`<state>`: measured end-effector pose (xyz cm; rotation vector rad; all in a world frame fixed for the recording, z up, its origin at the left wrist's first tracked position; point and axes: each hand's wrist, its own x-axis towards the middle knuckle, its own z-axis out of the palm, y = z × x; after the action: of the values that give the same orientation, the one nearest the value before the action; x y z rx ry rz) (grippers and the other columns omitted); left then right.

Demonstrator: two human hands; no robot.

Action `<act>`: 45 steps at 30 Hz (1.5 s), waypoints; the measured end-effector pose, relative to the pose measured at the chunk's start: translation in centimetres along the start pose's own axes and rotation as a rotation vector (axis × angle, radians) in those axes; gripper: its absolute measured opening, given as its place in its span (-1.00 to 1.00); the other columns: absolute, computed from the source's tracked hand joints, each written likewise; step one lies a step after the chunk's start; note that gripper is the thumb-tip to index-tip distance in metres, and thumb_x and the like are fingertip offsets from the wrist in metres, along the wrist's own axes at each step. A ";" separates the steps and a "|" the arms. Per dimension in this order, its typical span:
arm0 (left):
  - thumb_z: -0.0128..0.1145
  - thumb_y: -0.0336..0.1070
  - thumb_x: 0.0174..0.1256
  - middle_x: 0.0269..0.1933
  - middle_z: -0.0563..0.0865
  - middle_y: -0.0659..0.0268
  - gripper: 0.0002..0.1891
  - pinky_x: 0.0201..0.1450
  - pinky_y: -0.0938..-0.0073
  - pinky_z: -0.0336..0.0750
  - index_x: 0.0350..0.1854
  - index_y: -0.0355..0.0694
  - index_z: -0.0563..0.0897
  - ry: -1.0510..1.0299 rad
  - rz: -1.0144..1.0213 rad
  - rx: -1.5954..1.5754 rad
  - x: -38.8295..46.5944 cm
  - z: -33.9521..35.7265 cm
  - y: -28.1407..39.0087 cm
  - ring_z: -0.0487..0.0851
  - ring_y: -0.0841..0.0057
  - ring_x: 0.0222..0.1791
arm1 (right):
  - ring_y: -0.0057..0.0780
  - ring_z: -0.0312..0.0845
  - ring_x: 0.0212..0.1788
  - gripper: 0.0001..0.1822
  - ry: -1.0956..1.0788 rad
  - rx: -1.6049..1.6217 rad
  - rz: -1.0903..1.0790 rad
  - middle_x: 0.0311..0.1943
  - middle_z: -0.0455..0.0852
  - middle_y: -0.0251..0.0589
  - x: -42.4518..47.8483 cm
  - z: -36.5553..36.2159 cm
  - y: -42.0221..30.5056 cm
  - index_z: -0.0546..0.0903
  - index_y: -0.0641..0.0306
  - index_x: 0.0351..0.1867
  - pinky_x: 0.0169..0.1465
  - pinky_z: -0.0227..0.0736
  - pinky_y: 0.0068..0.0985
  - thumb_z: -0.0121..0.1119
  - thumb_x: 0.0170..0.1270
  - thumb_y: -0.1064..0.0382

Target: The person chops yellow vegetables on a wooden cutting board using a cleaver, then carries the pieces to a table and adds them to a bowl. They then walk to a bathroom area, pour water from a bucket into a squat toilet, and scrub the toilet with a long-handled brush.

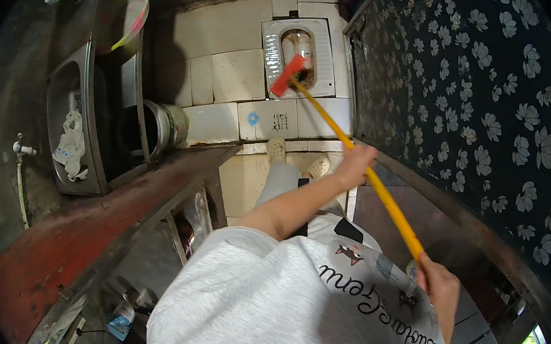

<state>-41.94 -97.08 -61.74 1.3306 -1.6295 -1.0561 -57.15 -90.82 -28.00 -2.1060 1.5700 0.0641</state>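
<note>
A long-handled scrub brush with a yellow pole (393, 202) runs diagonally across the view. My left hand (356, 166) is closed around the pole partway down. Nearer my body, my right hand (437, 284) grips its upper end. The red brush head (288, 76) lies over the near left part of a white squat toilet (326, 51), across the rim of its bowl. Brown stains show inside the wet bowl. From this angle I cannot tell how firmly the bristles touch it.
Pale clogs (276, 149) stand at a tiled step (303, 145). A floral-patterned wall panel (477, 117) borders the right. Leftward are a white bucket (172, 128), a basin with a coloured rim (138, 16), a metal sink (57, 93) holding a plastic bag (71, 145), and a red-brown counter (73, 231).
</note>
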 end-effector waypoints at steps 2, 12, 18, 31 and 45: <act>0.20 -0.52 -0.23 -0.48 0.53 0.32 -0.68 -0.22 0.08 0.20 -0.39 -0.12 0.39 0.020 -0.039 0.113 -1.5 -0.7 -0.3 0.47 0.19 -0.34 | -0.23 0.51 -0.54 -0.65 -0.049 -0.093 -0.100 -0.49 0.59 -0.11 -0.1 1.0 0.5 0.59 0.32 -0.13 -0.46 0.39 -0.38 0.26 -0.05 0.49; 0.22 -0.49 -0.25 -0.50 0.48 0.33 -0.70 -0.07 0.13 0.16 -0.43 -0.09 0.40 0.168 -0.033 0.029 -0.2 -0.2 -0.1 0.46 0.23 -0.31 | -0.19 0.50 -0.55 -0.69 -0.053 -0.180 -0.066 -0.50 0.59 -0.09 2.1 -1.3 -1.2 0.62 0.31 -0.17 -0.46 0.37 -0.37 0.28 -0.04 0.43; 0.17 -0.53 -0.29 -0.44 0.46 0.34 -0.70 -0.07 0.21 0.16 -0.47 -0.10 0.37 0.142 0.014 -0.015 -0.4 0.6 3.5 0.45 0.26 -0.34 | -0.19 0.50 -0.56 -0.70 -0.048 -0.194 -0.016 -0.52 0.59 -0.10 1.4 -4.2 -1.2 0.62 0.29 -0.19 -0.46 0.36 -0.38 0.28 -0.04 0.43; 0.07 -0.47 -0.04 -0.48 0.52 0.21 -0.90 -0.20 0.19 0.25 -0.50 -0.15 0.43 -0.102 -0.092 0.129 -3.0 1.7 2.7 0.49 0.18 -0.30 | -0.23 0.65 -0.35 -0.73 -0.024 0.212 0.319 -0.36 0.68 -0.01 -2.4 -1.6 1.3 0.60 0.35 -0.20 -0.30 0.47 -0.50 0.24 -0.01 0.47; 0.27 -0.37 -0.11 -0.35 0.62 0.33 -0.75 -0.21 0.12 0.30 -0.36 -0.08 0.47 -0.317 -0.034 0.228 0.6 2.3 0.3 0.54 0.25 -0.16 | -0.12 0.60 -0.42 -0.81 0.233 0.321 0.170 -0.41 0.64 0.03 -2.0 -1.1 3.7 0.58 0.37 -0.24 -0.32 0.46 -0.43 0.15 0.09 0.40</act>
<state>-44.25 -97.31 -62.30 1.3937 -2.0179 -1.1749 -61.41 -90.22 -27.76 -1.7782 1.7567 -0.3631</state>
